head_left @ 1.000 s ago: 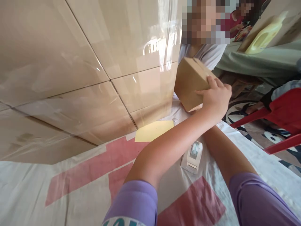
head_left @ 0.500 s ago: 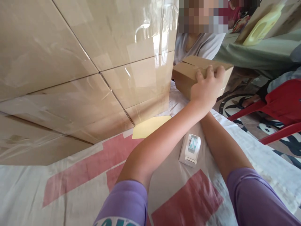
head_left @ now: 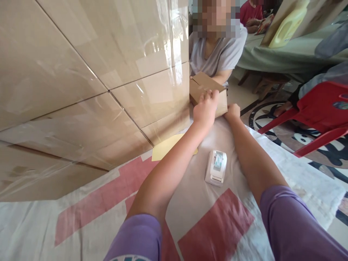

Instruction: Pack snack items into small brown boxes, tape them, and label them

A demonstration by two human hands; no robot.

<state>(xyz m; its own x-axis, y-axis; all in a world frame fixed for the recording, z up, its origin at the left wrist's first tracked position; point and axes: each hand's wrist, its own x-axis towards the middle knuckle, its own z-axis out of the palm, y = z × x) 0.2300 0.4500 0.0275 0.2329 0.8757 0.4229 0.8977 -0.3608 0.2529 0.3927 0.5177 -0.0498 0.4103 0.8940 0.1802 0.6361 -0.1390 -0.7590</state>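
Note:
A small brown cardboard box (head_left: 203, 84) sits at the far edge of the white and red cloth (head_left: 206, 224). My left hand (head_left: 205, 108) rests on its near side with fingers curled over the top edge. My right hand (head_left: 231, 111) presses against the box's lower right corner, fingers closed. A person in a grey shirt (head_left: 217, 54) sits just beyond the box, with a hand at its far side.
A wall of large plastic-wrapped cartons (head_left: 89, 72) fills the left. A white label printer (head_left: 216, 167) and a yellow sheet (head_left: 165, 149) lie on the cloth between my arms. A red plastic chair (head_left: 320, 116) stands to the right. A yellow jug (head_left: 285, 25) sits on a far table.
The box was tilted up in my left hand, then laid flat and pushed farther away toward the seated person. My right hand has come into view at the box's corner.

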